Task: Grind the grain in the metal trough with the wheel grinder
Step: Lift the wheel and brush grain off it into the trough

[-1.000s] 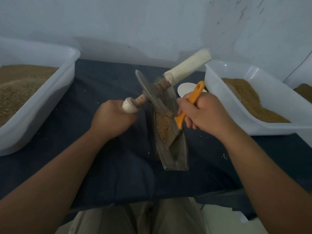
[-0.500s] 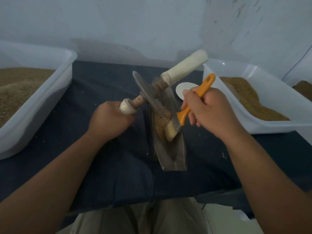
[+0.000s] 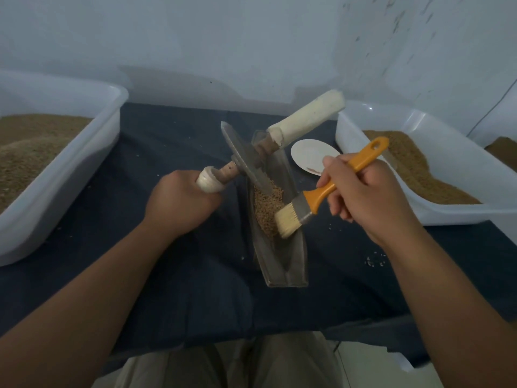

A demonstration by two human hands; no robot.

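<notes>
Left hand [image 3: 179, 203] has its fingers curled tight round the near cloth-wrapped grip of the wheel grinder [image 3: 246, 161], a flat grey metal disc on a wooden axle with off-white wrapped grips at both ends. The whole thing is tilted, and the free far grip pokes up toward 1 o'clock with nothing holding it. The disc's lower edge sits down in the trough, right on the far side of the grain.

Right hand [image 3: 361, 197] is closed round the orange plastic handle of a flat paintbrush [image 3: 321, 193], handle pointing off to 2 o'clock. Its pale bristles [image 3: 286, 222] are pushed against the near edge of the pile of tan grain [image 3: 267, 208].

That grain lies in the middle stretch of the long narrow metal trough [image 3: 282, 264], which is dead centre on the dark blue cloth [image 3: 181, 275] and runs roughly 12 to 6. The end nearest me is bare metal.

At 9 o'clock there's a big white plastic tub [image 3: 70, 169] full of brown grain. Another white tub [image 3: 347, 135] is at 2-3 o'clock, also holding grain. A small white round dish [image 3: 307, 155] lies between the trough and that second tub. A few stray grains [image 3: 373, 261] are scattered on the cloth around 4 o'clock.
</notes>
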